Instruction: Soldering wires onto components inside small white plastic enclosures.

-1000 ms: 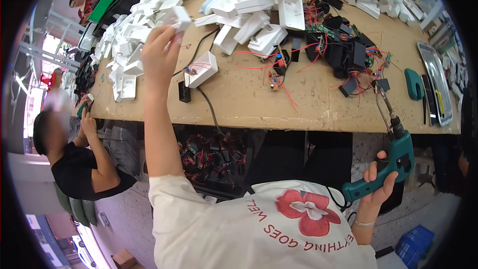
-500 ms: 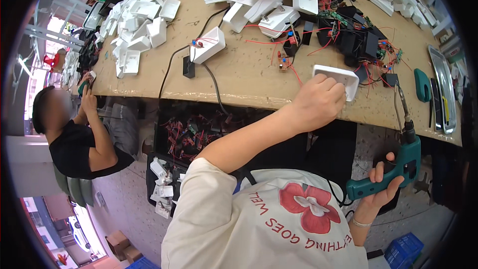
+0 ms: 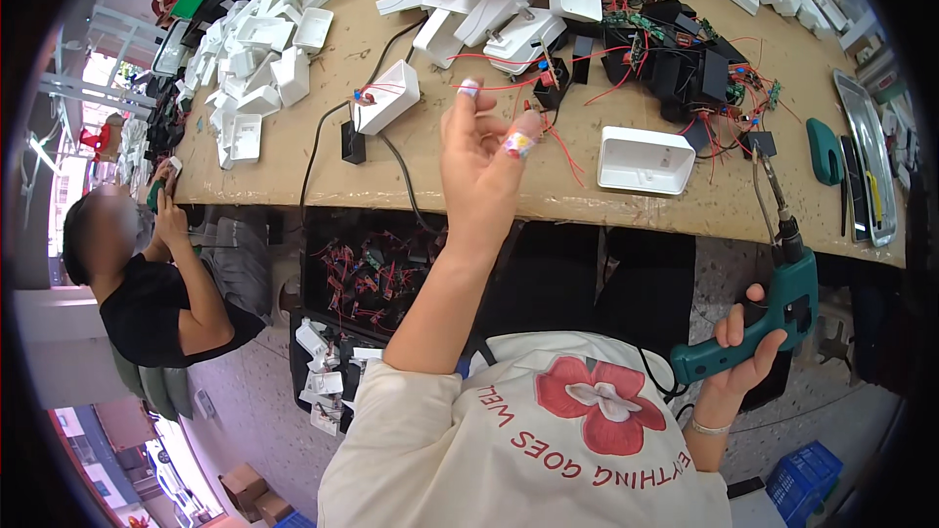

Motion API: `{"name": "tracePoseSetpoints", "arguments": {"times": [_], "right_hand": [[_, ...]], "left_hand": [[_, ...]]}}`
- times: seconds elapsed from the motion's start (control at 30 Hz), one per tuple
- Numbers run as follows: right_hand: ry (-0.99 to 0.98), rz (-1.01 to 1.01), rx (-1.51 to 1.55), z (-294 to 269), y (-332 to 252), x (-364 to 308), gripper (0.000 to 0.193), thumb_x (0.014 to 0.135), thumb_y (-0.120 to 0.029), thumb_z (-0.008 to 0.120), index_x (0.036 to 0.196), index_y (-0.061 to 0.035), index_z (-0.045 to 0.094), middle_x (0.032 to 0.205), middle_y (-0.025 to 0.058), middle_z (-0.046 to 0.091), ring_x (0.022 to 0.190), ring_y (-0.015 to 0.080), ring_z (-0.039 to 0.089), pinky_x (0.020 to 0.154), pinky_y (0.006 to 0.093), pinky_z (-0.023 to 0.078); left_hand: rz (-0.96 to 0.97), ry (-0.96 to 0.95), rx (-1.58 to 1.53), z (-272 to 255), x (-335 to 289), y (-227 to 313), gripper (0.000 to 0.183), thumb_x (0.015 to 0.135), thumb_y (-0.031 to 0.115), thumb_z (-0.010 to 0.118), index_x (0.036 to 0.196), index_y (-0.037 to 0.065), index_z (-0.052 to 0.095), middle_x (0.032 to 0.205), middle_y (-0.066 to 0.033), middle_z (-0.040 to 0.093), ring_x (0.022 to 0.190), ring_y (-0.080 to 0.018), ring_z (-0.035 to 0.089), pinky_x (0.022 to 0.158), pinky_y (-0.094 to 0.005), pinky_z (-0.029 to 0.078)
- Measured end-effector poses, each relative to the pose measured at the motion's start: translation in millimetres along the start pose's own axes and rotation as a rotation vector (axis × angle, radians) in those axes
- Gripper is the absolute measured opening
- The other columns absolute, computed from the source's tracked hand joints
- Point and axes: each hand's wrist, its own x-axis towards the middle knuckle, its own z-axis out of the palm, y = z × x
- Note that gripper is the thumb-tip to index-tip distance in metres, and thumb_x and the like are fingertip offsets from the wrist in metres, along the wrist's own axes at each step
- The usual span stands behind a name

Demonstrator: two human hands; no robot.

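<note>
My left hand (image 3: pixel 481 171) reaches up over the table's near part with thumb and fingers apart, holding nothing. Coloured wrappings cover a thumb tip and a fingertip. Just beyond it lie a small circuit board (image 3: pixel 553 73) with red wires and a black block. To its right an open white plastic case (image 3: pixel 646 160) rests on the tabletop, untouched. My right hand (image 3: pixel 758 368) grips the handle of a green soldering gun (image 3: pixel 790 305), whose metal tip points up near the table edge, by a small black block (image 3: pixel 760 143).
White cases (image 3: pixel 269 34) are heaped at the far left. Black parts and tangled red wires (image 3: pixel 694 68) cover the right. Another white case (image 3: pixel 386 98) sits beside a black cable. A metal tray (image 3: pixel 869 161) lies at the right edge. A seated person (image 3: pixel 161 274) works at left.
My left hand has let go of the white case and swung left and up, with its fingers opening. The case stays on the table. The soldering gun has barely moved.
</note>
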Motion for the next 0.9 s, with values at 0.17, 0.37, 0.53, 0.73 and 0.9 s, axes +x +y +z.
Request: {"name": "tracePoseSetpoints", "arguments": {"times": [0.17, 0.37, 0.53, 0.73, 0.9], "right_hand": [[-0.029, 0.013, 0.007, 6, 1, 2, 0.054, 0.086, -0.031, 0.052, 0.123, 0.0017, 0.031, 0.114, 0.0141, 0.045, 0.060, 0.0111, 0.041, 0.051, 0.0223, 0.039], [-0.040, 0.003, 0.041, 9, 1, 4, 0.055, 0.086, -0.031, 0.053, 0.124, 0.0018, 0.030, 0.114, 0.0145, 0.044, 0.061, 0.0121, 0.042, 0.052, 0.0232, 0.040], [-0.024, 0.001, 0.005, 7, 2, 6, 0.061, 0.084, -0.035, 0.055, 0.127, -0.0023, 0.028, 0.115, 0.0156, 0.046, 0.062, 0.0133, 0.049, 0.050, 0.0246, 0.044], [-0.090, 0.029, 0.008, 12, 1, 9, 0.063, 0.084, -0.033, 0.055, 0.130, -0.0019, 0.025, 0.118, 0.0159, 0.044, 0.061, 0.0113, 0.045, 0.052, 0.0233, 0.041], [-0.099, 0.073, 0.022, 24, 9, 18, 0.065, 0.084, -0.035, 0.054, 0.131, -0.0027, 0.024, 0.120, 0.0174, 0.044, 0.062, 0.0113, 0.045, 0.052, 0.0234, 0.042]], "left_hand": [[-0.060, -0.019, -0.340, 19, 28, 4, 0.035, 0.086, 0.013, 0.055, 0.114, -0.005, 0.047, 0.097, -0.0038, 0.054, 0.081, -0.0046, 0.048, 0.066, -0.0186, 0.039], [0.055, -0.010, -0.266, 43, 73, 0, 0.017, 0.086, 0.013, 0.053, 0.092, -0.001, 0.061, 0.079, -0.0005, 0.057, 0.068, -0.0052, 0.048, 0.059, -0.0176, 0.038], [0.170, -0.103, -0.283, 50, 129, 28, 0.008, 0.082, 0.007, 0.054, 0.083, 0.003, 0.061, 0.073, -0.0033, 0.056, 0.063, -0.0113, 0.052, 0.063, -0.0258, 0.040], [0.156, -0.194, -0.320, 14, 142, 53, 0.022, 0.087, 0.012, 0.051, 0.104, -0.002, 0.054, 0.068, -0.0037, 0.057, 0.061, -0.0094, 0.054, 0.057, -0.0210, 0.044], [0.178, -0.616, 0.375, 10, 65, 47, 0.012, 0.078, 0.004, 0.058, 0.089, 0.001, 0.062, 0.073, -0.0031, 0.057, 0.061, -0.0082, 0.051, 0.055, -0.0224, 0.041]]}}
